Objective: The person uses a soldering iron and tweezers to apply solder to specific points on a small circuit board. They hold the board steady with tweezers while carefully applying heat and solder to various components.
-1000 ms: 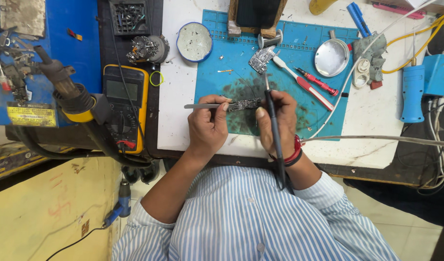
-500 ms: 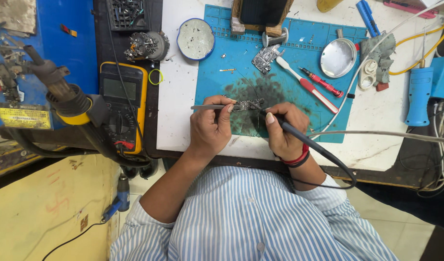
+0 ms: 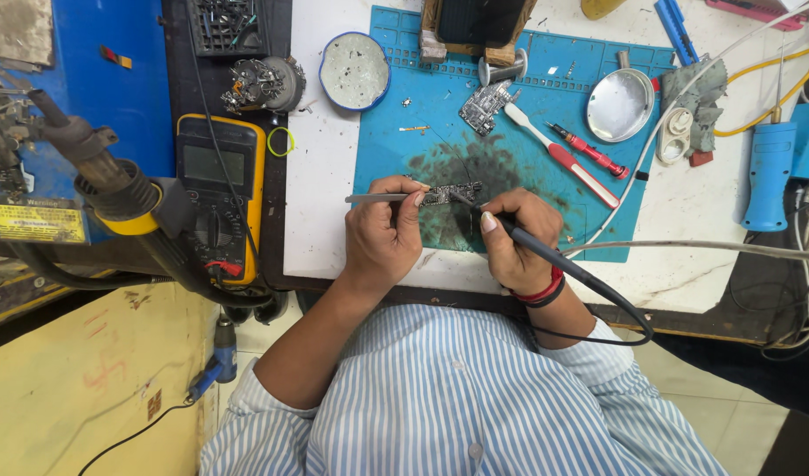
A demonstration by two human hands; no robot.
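Left hand [image 3: 382, 238]: grip pinched on thin steel tweezers [image 3: 378, 197], lying left-right.
Board [image 3: 451, 192]: narrow, dark, studded strip, long axis left-right, on the blue mat [image 3: 598, 225].
Right hand [image 3: 513, 240]: grip closed round black iron [image 3: 545, 254], tip toward board.

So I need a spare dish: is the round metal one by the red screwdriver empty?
Empty: the metal dish shows only bare shiny bottom, upright on the blue mat.
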